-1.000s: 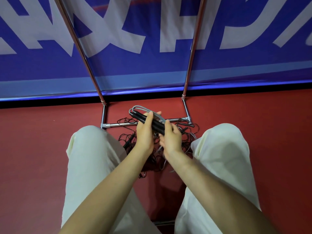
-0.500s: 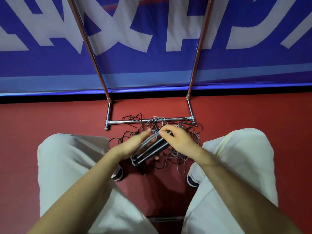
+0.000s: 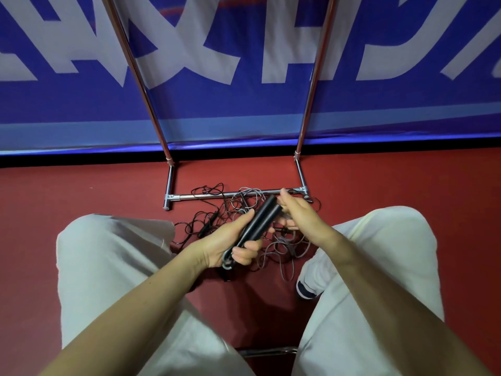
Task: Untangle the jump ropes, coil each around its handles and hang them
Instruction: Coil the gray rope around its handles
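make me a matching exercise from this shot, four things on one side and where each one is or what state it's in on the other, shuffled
Things:
1. black handles
2. tangled ropes
3. metal crossbar
4. blue banner

Places or states:
A. lying in a loose heap on the red floor
B. standing behind the rack's two poles
C. gripped together in the left hand, with the right hand at their far end
D. lying low along the floor, joining the rack's two feet

Pairs: 1-C, 2-A, 3-D, 4-B
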Demonstrator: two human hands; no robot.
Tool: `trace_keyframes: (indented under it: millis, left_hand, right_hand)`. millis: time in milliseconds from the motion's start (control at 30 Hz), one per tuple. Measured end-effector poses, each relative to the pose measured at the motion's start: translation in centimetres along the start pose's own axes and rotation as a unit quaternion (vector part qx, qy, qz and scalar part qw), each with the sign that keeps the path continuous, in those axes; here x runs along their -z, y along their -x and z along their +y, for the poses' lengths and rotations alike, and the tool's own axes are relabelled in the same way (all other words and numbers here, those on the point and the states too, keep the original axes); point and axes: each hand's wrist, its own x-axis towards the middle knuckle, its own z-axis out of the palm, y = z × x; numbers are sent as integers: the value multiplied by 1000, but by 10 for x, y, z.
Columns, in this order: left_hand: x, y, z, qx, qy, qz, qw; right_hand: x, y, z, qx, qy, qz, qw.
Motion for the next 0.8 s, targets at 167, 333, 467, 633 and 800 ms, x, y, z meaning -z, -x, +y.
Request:
trace_keyframes:
  millis: [167, 333, 467, 633, 800]
  left_hand:
    - [10, 5, 5, -61, -4, 61, 996]
    - [15, 8, 2, -50, -64, 106, 991]
    - [14, -2, -5, -55, -48, 136, 988]
    - [7, -9, -8, -53, -27, 125, 990]
    - [1, -14, -5, -65, -2, 141, 988]
  right_hand:
    - [11, -5, 12, 23, 110, -94, 989]
    - [13, -4, 11, 5, 153, -48, 987]
    - [-1, 4, 11, -42, 126, -72, 989]
    - [-9, 5, 13, -34, 51, 29, 998]
    - [-13, 5, 13, -18, -53, 66, 996]
